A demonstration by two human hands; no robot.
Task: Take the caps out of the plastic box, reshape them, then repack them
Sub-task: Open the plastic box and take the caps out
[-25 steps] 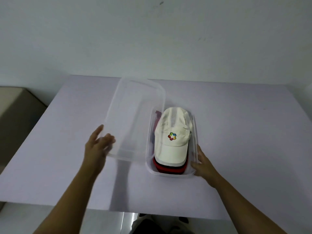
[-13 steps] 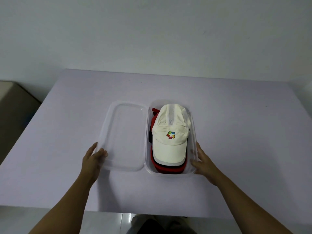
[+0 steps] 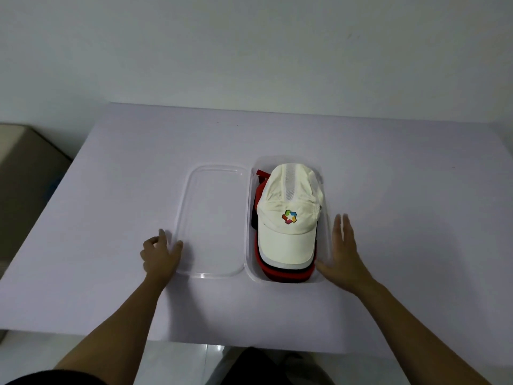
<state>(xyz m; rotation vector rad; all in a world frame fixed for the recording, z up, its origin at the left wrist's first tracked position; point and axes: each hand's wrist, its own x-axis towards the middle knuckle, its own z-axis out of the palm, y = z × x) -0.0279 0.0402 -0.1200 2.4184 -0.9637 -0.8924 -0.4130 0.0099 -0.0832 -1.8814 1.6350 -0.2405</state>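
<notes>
A clear plastic box [image 3: 251,269] stands open on the table, holding a stack of caps. On top lies a cream cap [image 3: 288,215] with a coloured logo, brim toward me. Under it show a red cap [image 3: 280,273] and something dark at the left side. The clear lid [image 3: 211,218] lies flat on the table just left of the box. My left hand [image 3: 161,255] rests at the lid's near left corner, fingers loose. My right hand [image 3: 344,257] hovers flat beside the box's right wall, fingers apart, holding nothing.
The white table [image 3: 388,190] runs back to a pale wall. A grey-brown piece of furniture [image 3: 25,168] stands off the table's left edge. The near table edge is close to my body.
The lid went from tilted in my left hand to flat on the table left of the box. My left hand has loosened from it. My right hand has lifted off the box's near right corner.
</notes>
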